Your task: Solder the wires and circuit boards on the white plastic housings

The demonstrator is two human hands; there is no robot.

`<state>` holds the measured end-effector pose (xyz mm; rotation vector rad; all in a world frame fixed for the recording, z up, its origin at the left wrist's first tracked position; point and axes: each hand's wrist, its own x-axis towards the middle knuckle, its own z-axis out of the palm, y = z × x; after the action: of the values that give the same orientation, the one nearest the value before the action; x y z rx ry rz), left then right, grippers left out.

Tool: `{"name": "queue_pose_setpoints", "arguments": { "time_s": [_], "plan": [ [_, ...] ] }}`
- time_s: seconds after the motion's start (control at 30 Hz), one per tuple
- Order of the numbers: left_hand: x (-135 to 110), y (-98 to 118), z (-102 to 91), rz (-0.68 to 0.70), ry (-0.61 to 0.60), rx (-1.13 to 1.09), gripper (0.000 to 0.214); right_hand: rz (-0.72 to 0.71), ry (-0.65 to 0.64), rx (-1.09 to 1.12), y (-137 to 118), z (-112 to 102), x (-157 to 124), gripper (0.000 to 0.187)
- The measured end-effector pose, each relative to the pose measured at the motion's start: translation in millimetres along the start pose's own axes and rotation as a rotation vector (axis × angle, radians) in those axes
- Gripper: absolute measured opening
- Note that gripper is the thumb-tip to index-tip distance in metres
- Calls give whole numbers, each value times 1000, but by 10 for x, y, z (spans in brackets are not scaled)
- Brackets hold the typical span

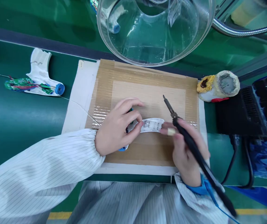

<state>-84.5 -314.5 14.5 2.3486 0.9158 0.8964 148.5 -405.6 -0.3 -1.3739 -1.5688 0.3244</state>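
Note:
My left hand (119,124) is closed round one end of a white plastic device shell (152,125) with a printed label, lying on the cardboard work mat (147,84). A blue round part (123,149) peeks out under my palm. My right hand (186,149) grips a black soldering iron (191,146) like a pen, its tip (164,98) raised and pointing away from me, above the mat. The fingertips of my right hand touch the other end of the shell.
A second white shell with a green circuit board and blue wheel (36,82) lies at the left on the green belt (19,118). A large clear magnifier lens (154,31) hangs at the back. An iron stand with sponge (218,85) and a black soldering station (247,109) sit at the right.

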Motion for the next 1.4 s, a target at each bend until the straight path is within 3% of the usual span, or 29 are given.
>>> {"name": "queue_pose_setpoints", "arguments": {
  "time_s": [0.07, 0.13, 0.53, 0.7, 0.77, 0.87, 0.97, 1.2, 1.4],
  "plan": [
    [-3, -8, -11, -13, -10, -8, 17, -23, 145, 47, 1, -46, -24, 27],
    [-9, -15, -14, -17, -10, -13, 16, -61, 201, 65, 10, -74, -32, 28],
    [-20, -28, 12, -21, 0, -10, 16, 30, 90, 66, -17, -95, -24, 21],
    [-4, -23, 18, -21, -1, -10, 16, -1, 275, 120, 15, -35, -1, 27],
    [-1, -18, 17, -23, -5, -11, 16, 16, 242, 108, 12, -12, 29, 30],
    [1, -8, 15, -31, -15, -15, 16, 12, 24, -28, -17, 1, 71, 29],
    [-2, -4, 17, -38, -16, -15, 16, -13, -66, -78, -27, -7, 71, 28],
    [-6, -58, -77, 46, -52, 91, 16, -50, 248, 99, 58, -49, -15, 38],
    [12, -88, -110, 47, -72, 68, 17, 30, 127, 116, 15, -94, -40, 30]
  ]
}}
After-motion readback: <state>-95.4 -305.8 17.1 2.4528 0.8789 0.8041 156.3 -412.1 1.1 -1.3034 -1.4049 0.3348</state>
